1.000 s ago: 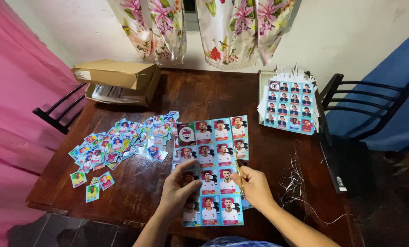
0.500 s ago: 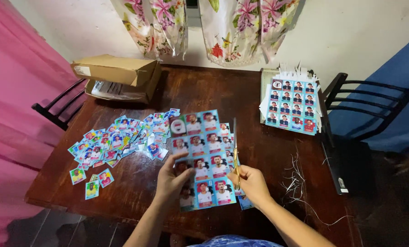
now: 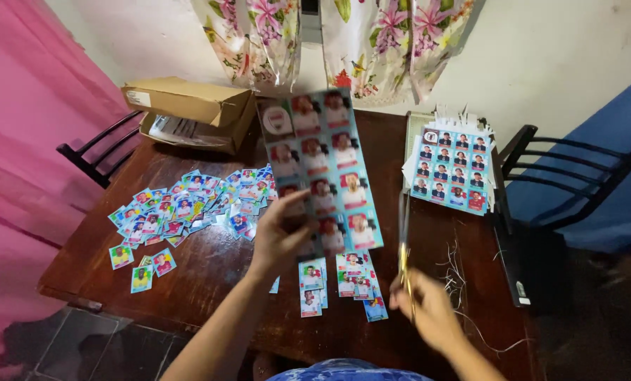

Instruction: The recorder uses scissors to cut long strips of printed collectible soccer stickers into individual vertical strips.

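Dark wooden surface (image 3: 209,264), strewn with loose stickers (image 3: 181,208) at left, a cardboard box (image 3: 188,113) at the back, a sheet stack (image 3: 451,169) at right. Sticker sheet (image 3: 322,166) raised above the middle, pinched at its lower edge by the left hand (image 3: 280,236). Scissors (image 3: 404,243) upright in the right hand (image 3: 428,314), grip closed around the handles, cut strips (image 3: 350,282) lying below.

Dark wooden table (image 3: 209,264), black metal chairs (image 3: 562,176) either side, floral curtains (image 3: 372,42), white wall (image 3: 541,63).
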